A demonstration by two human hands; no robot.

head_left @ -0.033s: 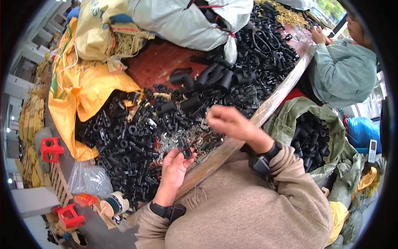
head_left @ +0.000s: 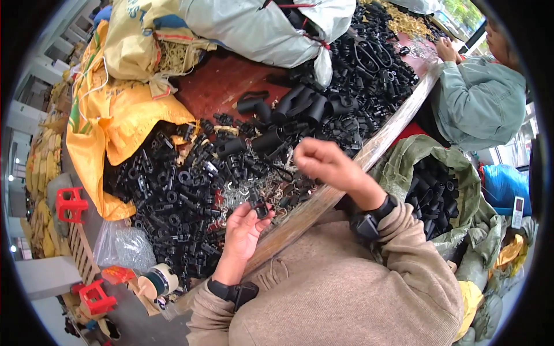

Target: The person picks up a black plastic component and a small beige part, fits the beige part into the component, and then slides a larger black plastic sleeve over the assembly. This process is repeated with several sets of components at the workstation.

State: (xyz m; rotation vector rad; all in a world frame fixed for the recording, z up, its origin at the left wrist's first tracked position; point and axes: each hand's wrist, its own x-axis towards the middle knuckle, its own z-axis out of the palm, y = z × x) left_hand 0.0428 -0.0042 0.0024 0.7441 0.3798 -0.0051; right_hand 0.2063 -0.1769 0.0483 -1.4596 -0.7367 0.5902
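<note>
My left hand (head_left: 243,229) pinches a small black plastic fitting (head_left: 258,206) between thumb and fingers, above the table's near edge. To the right and a little farther off, my right hand (head_left: 330,164) is raised with its fingers curled closed; what it holds, if anything, is hidden. Beneath both hands lie small silvery metal clips (head_left: 234,196) in a loose scatter. A big heap of black plastic fittings (head_left: 167,202) spreads left of my left hand. Larger black tube-shaped pieces (head_left: 300,106) rest beyond my right hand.
A wooden rail (head_left: 311,210) edges the table before me. An orange sack (head_left: 124,124) and a white sack (head_left: 254,32) lie on the table. At right stands an open green sack (head_left: 398,167) of black parts. A co-worker in a grey-green jacket (head_left: 479,98) sits at far right.
My right hand has shifted slightly to the right, still closed. My left hand keeps the black fitting in almost the same place, the fitting tipped up slightly.
</note>
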